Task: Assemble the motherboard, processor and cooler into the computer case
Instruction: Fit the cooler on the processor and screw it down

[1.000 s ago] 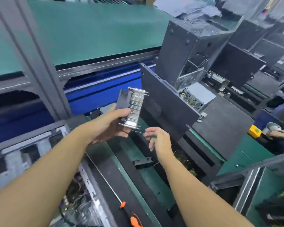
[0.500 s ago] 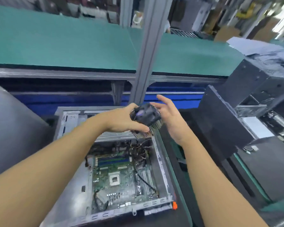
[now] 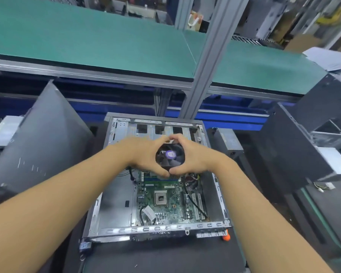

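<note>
Two bare hands, left hand (image 3: 144,154) and right hand (image 3: 197,157), both curled round one round black CPU cooler (image 3: 170,157). Fingertips meeting at its far rim, thumbs meeting at its near rim. Fan side up, purple hub in the middle, metal fins just visible beneath the thumbs. Held over the far half of the open computer case (image 3: 156,229).

Around them, largest first:

One long green-topped shelf (image 3: 87,36) across the top, crossed by one grey aluminium post (image 3: 205,66). One grey side panel (image 3: 37,138) leaning at left. Dark computer cases (image 3: 303,144) crowded at right, number hard to tell.

One computer case lying flat and open in the centre, with four dark slot openings in its far wall. Inside it: one green motherboard (image 3: 165,212) filling the right part, with bare metal floor on the left part.

On the motherboard: one square processor socket (image 3: 160,198) near the middle, uncovered, nearer the viewer than the cooler. One black cable (image 3: 195,203) trailing over the board's right side.

One small orange tool handle (image 3: 226,237) at the case's near right corner.
</note>
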Tool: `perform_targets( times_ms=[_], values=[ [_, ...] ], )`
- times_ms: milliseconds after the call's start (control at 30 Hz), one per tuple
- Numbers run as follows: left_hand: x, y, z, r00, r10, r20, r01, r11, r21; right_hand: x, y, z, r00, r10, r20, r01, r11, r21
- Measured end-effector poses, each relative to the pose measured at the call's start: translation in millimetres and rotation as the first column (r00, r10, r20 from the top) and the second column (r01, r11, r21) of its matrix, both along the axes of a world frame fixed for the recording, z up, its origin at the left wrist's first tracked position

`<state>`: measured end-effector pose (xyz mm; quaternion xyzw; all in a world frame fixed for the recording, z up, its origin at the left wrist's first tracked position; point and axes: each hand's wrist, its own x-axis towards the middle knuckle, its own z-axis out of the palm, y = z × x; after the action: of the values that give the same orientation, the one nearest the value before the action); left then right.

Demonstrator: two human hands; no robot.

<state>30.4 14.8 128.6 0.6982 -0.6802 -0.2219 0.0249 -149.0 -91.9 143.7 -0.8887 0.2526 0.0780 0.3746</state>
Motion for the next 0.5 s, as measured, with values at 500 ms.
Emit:
perform_targets(
  times_ms=[500],
  values=[
    [3,21,-49,0.880,-0.166,0.446,0.157,0.986,0.056,-9,21,-83,0.937,0.079,-0.339,-0.174,0.950,-0.260]
  ],
)
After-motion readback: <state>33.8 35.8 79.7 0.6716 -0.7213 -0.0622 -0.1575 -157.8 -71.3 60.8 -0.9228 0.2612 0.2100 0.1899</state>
